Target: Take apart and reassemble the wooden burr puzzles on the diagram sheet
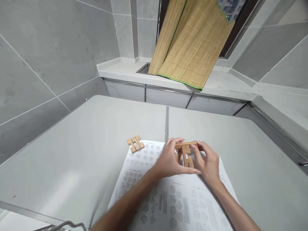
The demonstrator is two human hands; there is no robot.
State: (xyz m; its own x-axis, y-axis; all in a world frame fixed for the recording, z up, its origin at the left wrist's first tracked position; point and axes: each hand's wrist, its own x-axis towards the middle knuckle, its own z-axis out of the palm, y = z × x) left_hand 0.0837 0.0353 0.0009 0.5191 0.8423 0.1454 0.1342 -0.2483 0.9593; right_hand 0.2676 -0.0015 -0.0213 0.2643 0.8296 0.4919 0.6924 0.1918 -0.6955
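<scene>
My left hand is wrapped around the left side of a few notched wooden puzzle pieces, its thumb reaching across below them. From the right, my right hand pinches the end of the bar-shaped piece that lies across the top. A dark mark shows on the upright piece, and part of the pieces is hidden behind my fingers. Beneath both hands lies a printed instruction sheet with rows of small diagrams. A flat group of notched wooden pieces rests at the sheet's upper left corner, apart from my hands.
The sheet lies on a pale folding table with a seam down its middle. Behind it are a white counter and a hanging bamboo blind. A bent metal piece shows at the near left edge.
</scene>
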